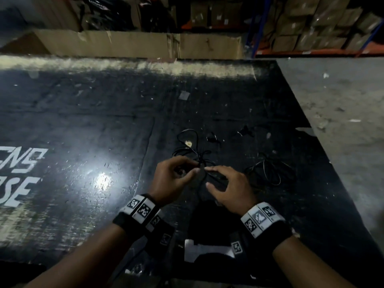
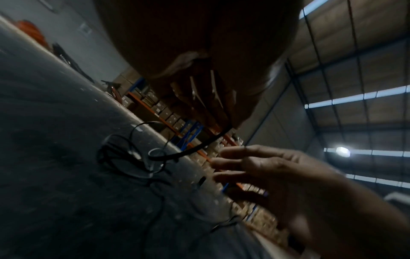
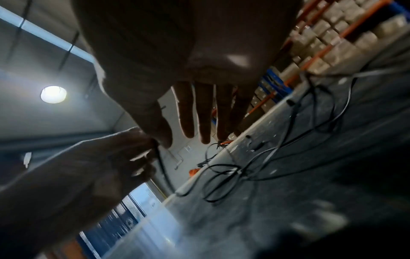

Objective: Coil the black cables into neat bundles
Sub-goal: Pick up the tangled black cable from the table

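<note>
A thin black cable (image 1: 200,155) lies in loose loops on the black mat (image 1: 104,121) just ahead of both hands. My left hand (image 1: 193,169) has its fingers curled and pinches this cable; in the left wrist view the cable (image 2: 188,150) hangs from the curled fingers (image 2: 210,105) down to loops on the mat. My right hand (image 1: 207,176) hovers beside it over the same strand. Its fingers (image 3: 199,122) are straight, with the thumb close to the left hand's pinch (image 3: 142,145). A second loose black cable (image 1: 268,171) lies on the mat to the right.
Small black bits (image 1: 245,130) lie beyond the cables. Flattened cardboard (image 1: 124,44) lines the mat's far edge, and racking with boxes (image 1: 311,28) stands behind it. Bare concrete floor (image 1: 342,111) begins at the mat's right edge. White lettering (image 1: 20,173) marks the mat at left.
</note>
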Tool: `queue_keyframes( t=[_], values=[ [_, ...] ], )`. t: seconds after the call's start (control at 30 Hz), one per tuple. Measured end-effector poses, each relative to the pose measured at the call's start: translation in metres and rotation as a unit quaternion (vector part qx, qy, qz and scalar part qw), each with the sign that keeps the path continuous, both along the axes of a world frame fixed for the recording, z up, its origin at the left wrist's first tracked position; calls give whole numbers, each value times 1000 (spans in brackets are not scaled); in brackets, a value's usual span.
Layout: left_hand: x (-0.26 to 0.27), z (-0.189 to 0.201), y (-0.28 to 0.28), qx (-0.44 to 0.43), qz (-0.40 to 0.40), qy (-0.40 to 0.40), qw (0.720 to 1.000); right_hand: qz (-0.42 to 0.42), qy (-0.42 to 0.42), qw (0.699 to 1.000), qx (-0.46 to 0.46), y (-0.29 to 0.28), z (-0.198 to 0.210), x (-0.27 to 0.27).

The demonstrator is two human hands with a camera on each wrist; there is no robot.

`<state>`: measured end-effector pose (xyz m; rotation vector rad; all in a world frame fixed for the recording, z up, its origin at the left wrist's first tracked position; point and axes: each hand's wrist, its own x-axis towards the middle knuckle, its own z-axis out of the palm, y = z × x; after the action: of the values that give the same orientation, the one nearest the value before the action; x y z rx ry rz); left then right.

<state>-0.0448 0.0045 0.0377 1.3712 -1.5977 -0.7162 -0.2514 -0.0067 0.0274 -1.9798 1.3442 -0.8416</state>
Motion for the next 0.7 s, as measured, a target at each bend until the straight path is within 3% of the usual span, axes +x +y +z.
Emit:
queue_keyframes(
  t=[0.13,0.27,0.37,0.6,0.7],
  values=[
    [-13,38,4,-45,25,64,997,17,-114,992,52,4,17,29],
    [-11,63,2,-63,8,108,992,3,-172,985,16,-3,35,37],
    [-5,80,-2,-49,-39,118,991,42,-186,982,-19,-8,55,33],
    [-3,110,-7,45,-162,184,968,128,-181,975,6,-12,83,25],
    [-8,119,-5,55,-160,223,960,138,-201,970,15,-11,84,24]
  ],
)
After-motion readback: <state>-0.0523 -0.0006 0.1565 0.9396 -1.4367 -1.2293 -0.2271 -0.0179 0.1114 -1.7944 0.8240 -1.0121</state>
